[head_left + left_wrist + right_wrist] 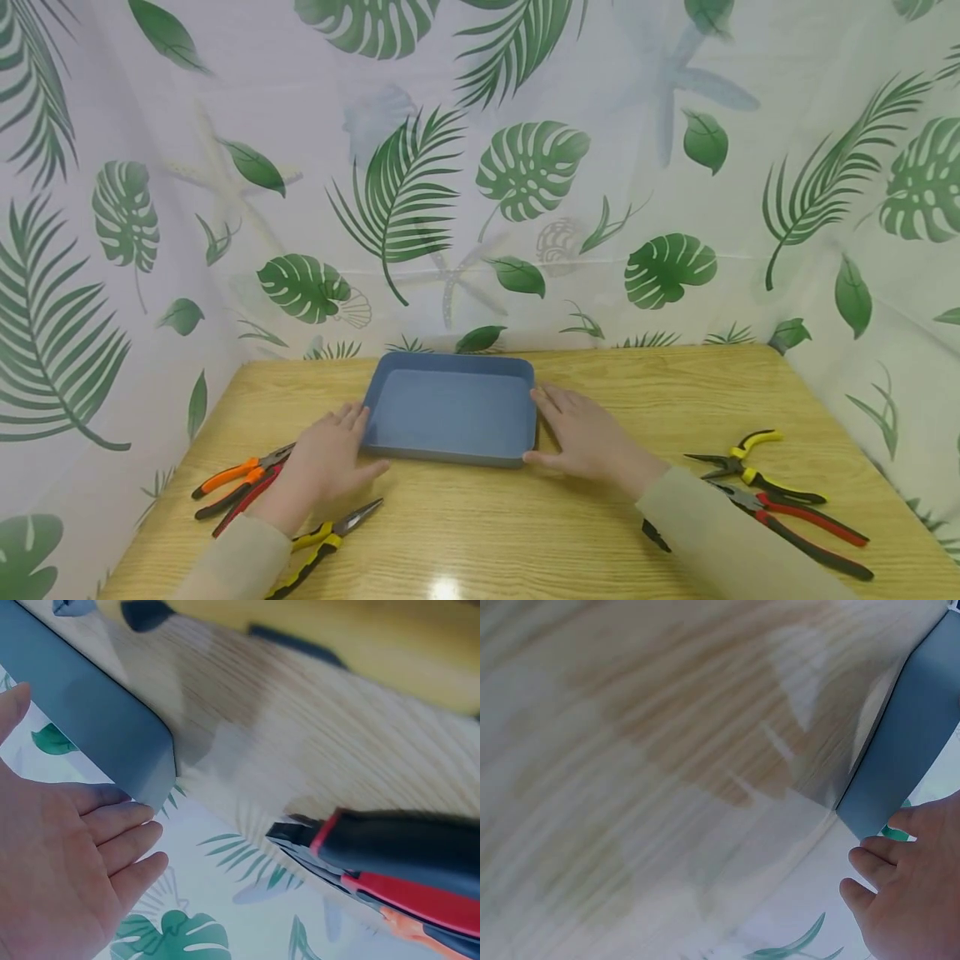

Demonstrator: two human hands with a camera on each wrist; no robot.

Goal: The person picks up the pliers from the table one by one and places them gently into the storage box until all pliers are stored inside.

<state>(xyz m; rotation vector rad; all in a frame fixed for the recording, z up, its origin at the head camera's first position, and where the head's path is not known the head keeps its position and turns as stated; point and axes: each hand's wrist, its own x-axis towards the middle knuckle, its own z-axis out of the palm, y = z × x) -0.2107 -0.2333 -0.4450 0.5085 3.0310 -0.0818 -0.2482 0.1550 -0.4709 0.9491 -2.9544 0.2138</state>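
In the head view, the left hand (pixel 330 457) and wrist hide the head of the red-handled pliers (pixel 249 502), the left sleeve (pixel 238 552) covers part of the yellow-and-black long-nose pliers (pixel 327 543), and the right sleeve (pixel 723 529) leaves too little of a black tool (pixel 656 536) to name. The left wrist view shows a blurred, cropped yellow-and-black grip (pixel 375 641); both wrist views cut off the blue tray (pixel 450 412).

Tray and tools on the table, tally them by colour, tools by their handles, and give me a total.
Blue: 1, the tray
Orange: 1, the orange tool
Red: 2, left red tool and right red tool
Yellow: 2, left yellow tool and right yellow tool
Total: 6, leaving out a mostly hidden black tip by the right sleeve
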